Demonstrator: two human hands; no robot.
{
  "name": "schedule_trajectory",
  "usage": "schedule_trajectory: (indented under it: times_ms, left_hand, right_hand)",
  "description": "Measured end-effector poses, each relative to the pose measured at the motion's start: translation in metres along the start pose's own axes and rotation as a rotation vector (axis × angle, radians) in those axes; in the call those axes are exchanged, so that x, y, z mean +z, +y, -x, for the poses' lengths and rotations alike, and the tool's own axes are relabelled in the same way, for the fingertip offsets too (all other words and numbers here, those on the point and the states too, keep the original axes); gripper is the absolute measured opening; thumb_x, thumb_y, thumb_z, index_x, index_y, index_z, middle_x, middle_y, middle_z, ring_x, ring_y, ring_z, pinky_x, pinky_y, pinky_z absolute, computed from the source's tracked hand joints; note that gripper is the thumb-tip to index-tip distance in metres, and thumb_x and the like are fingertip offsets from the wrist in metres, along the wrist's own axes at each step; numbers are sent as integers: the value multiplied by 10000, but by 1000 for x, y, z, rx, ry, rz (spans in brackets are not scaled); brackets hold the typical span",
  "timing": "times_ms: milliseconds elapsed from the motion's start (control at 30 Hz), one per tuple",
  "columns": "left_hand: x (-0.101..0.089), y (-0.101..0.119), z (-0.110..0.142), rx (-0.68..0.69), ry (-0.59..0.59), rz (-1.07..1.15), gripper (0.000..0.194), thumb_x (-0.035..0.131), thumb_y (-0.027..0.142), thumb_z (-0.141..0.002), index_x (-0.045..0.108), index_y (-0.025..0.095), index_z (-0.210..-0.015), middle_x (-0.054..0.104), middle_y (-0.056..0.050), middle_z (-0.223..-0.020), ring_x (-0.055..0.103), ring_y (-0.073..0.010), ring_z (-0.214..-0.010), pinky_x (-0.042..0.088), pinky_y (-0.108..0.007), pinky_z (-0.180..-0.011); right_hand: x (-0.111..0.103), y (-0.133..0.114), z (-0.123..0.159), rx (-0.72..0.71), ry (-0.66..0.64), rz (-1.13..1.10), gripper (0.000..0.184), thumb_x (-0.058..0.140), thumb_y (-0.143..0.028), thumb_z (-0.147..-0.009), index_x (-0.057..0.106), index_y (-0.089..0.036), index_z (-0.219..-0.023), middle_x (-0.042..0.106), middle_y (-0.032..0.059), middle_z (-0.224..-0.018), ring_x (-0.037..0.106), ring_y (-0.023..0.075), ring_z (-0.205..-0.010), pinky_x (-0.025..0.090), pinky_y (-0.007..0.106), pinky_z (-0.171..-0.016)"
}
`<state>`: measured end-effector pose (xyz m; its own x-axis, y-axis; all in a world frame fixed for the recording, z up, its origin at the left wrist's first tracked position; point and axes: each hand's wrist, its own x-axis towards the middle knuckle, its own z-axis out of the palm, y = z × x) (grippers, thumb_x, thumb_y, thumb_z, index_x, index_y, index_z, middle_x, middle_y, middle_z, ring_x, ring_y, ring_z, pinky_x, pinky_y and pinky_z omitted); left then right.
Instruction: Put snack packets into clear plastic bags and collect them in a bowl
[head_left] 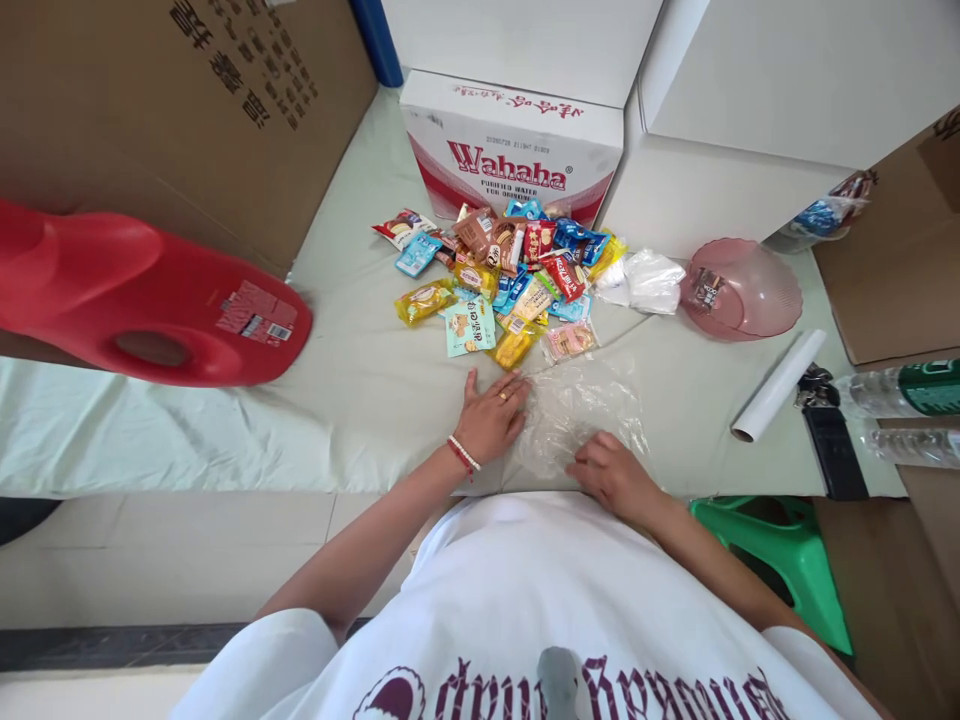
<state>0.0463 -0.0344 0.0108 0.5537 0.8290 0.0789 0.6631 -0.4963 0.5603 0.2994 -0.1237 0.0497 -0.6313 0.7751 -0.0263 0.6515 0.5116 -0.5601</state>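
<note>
The right hand (615, 478) is resting at the near right edge of the clear bag (577, 400), its fingers curling inward; whether they are pinching the film I cannot tell. The left hand (491, 415) is lying palm down along the bag's left side, open and loosely spread, its fingertips touching the edge and apparently gripping nothing. So the bag is lying flat on the tablecloth (375, 400) between the two hands, mostly ahead of the right one and to the right of the left one.

The step in hand seems to be handling this thin, wrinkling film. Doing it well probably means keeping the left palm light but steady as an anchor while the right fingers are working one edge, rubbing the layers apart instead of tugging. The film is looking flimsy, so pulling hard could be creasing or tearing it.

Just beyond the bag, a pink packet (570, 340) is lying close to its far edge, and a mint packet (470, 328) is sitting beyond it to the left. The snack pile (517, 290) is spreading behind these. Some crumpled white plastic (652, 280) is lying beyond the bag to its right, and the water box (517, 140) is standing farthest, behind the pile.
</note>
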Motion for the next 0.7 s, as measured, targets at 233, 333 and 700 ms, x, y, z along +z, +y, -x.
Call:
schedule_trajectory:
  times_ms: [233, 333, 700]
  left_hand:
    - [-4, -2, 11, 15, -134, -35, 744, 712, 545, -820, 507, 239, -1467, 444, -170, -1587, 290, -392, -1527, -159, -756, -1149]
    - [-6, -1, 17, 19, -146, -106, 797, 722, 588, -793, 502, 250, -1480, 378, -143, -1631, 184, -397, -1562, -172, -740, -1159]
    - [-4, 0, 37, -4, -292, -173, 981, 658, 673, -797, 267, 290, -1611, 245, -119, -1689, 100, -392, -1578, -185, -747, -1140]
  right_hand:
    - [-55, 8, 64, 99, -357, -263, 269, 504, -302, -1027, 728, -288, -1176, 723, 59, -1070, 647, 204, -960, 519, 350, -846]
    - [-91, 27, 47, 192, -125, -164, 277, 498, -330, -1024, 730, -255, -1156, 726, 72, -1040, 680, 208, -932, 544, 342, -818]
    - [-61, 10, -192, -71, -196, 561, 394, 440, -135, -988, 600, -177, -1346, 590, 167, -1370, 573, 296, -1157, 473, 368, -851]
